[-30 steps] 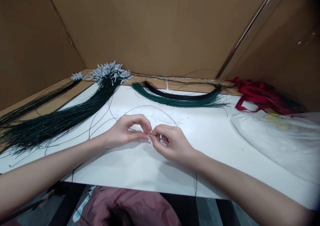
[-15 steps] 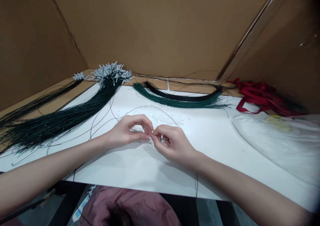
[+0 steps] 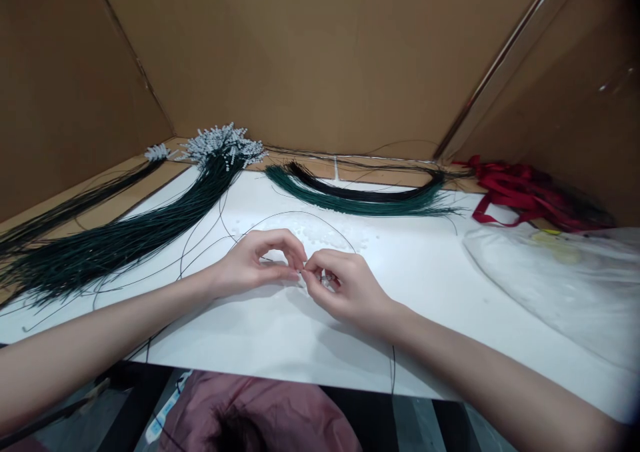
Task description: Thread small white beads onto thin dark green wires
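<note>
Above the white board, my left hand [image 3: 257, 262] and my right hand [image 3: 347, 282] meet at the fingertips. Thumb and forefinger of the left are pinched together at the end of a thin wire strung with small pale beads [image 3: 327, 279]. Part of that beaded wire shows inside my right hand, which is closed on it with a pinch. My fingers hide whether the left grips a bead or the wire itself. Just behind the hands, loose white beads [image 3: 320, 232] are scattered, and a dark thin wire [image 3: 295, 213] arcs over them.
On the left lies a thick bundle of green wires [image 3: 150, 239] with white beaded tips [image 3: 223, 144]; a smaller one [image 3: 157, 152] is beside it. Curved green and black wires [image 3: 360, 202] lie at the back. Red ribbon [image 3: 520, 189] and a clear plastic bag [image 3: 560, 285] are right. Cardboard walls [image 3: 310, 59] surround the board [image 3: 430, 265].
</note>
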{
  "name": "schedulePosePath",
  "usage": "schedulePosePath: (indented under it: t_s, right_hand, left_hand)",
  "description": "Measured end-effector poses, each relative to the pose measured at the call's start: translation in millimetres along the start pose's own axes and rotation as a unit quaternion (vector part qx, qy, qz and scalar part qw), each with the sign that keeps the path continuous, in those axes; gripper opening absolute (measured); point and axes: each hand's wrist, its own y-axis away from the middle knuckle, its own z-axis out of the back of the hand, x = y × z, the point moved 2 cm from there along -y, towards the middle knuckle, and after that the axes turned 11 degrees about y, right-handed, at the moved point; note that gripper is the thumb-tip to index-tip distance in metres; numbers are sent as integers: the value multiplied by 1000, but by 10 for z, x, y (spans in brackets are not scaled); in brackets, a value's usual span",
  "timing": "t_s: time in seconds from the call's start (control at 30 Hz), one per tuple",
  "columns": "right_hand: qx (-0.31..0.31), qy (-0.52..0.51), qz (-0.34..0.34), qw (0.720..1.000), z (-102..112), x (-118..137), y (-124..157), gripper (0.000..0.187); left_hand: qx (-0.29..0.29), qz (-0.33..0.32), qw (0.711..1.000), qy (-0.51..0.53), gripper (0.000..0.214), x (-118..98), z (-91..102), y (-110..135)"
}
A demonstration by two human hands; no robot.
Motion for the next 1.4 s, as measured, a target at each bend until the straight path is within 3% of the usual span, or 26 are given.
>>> schedulePosePath:
  t_s: [0.33,0.7,1.4]
  right_hand:
    - [13,2,-4,1000,-15,0,-7,9]
    - [69,-3,-18,997,-37,10,-5,11]
    - [49,6,-9,999,-8,20,-9,13]
  left_hand:
    - [10,14,1000,-4,11,-1,-2,1]
    - [21,50,998,21,14,26,-12,-3]
    - [1,11,1000,-2,14,6,6,-7]
